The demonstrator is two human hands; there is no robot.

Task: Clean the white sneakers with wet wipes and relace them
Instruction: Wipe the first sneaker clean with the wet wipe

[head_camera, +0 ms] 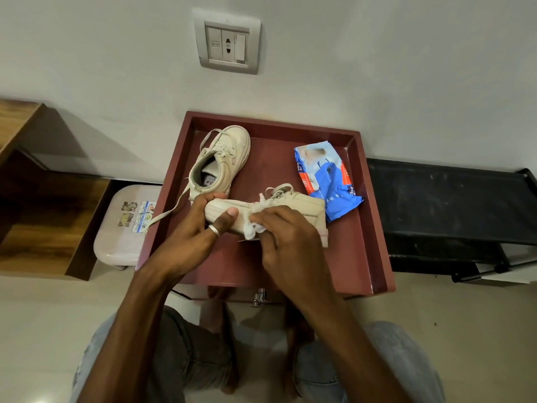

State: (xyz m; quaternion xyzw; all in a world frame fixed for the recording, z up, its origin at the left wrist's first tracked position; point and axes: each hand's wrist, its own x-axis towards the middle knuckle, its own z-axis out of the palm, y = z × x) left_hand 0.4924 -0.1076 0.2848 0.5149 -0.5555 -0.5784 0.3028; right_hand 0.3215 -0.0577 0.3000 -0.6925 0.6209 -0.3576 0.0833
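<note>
Head view: one sneaker [293, 203] in hand over the red tray [373, 228], wipe [252, 229] applied.
Left hand [190, 231] grasps the sneaker's toe end, thumb across its side. Right hand [290, 245] pinches the crumpled wipe against the sneaker's mid-section. The sneaker lies on its side, heel toward the pack [327, 178] of wipes on the tray's right. The second sneaker [222, 157] stands upright at the tray's far left, one lace trailing over the tray's left rim.
</note>
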